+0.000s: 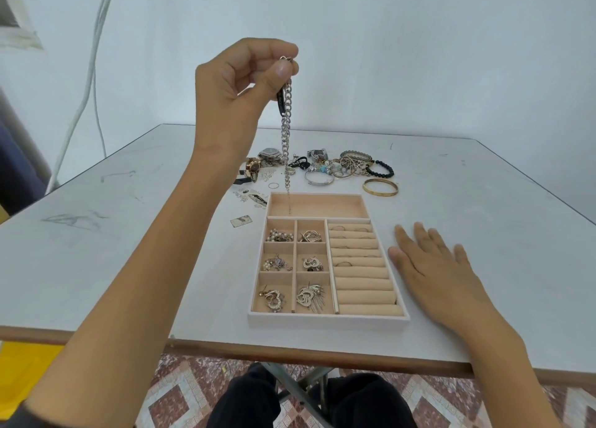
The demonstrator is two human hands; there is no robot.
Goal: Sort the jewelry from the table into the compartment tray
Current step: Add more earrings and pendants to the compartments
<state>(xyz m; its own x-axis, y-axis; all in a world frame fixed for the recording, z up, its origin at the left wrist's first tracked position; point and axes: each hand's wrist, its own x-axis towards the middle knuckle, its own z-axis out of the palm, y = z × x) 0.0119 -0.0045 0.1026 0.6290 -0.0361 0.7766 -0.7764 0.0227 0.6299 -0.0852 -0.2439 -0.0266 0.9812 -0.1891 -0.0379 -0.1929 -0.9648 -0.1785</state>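
My left hand is raised high and pinches the top end of a silver chain bracelet. The chain hangs straight down, and its thin lower end dangles over the long far compartment of the beige compartment tray. Six small compartments on the tray's left hold brooches and earrings. Ring rolls on its right hold several rings. My right hand lies flat and open on the table just right of the tray. A heap of loose jewelry sits beyond the tray.
In the heap are watches, a black bead bracelet, a silver bangle and a gold bangle. Small pieces and a tag lie left of the tray. The white table ends in a wooden front edge.
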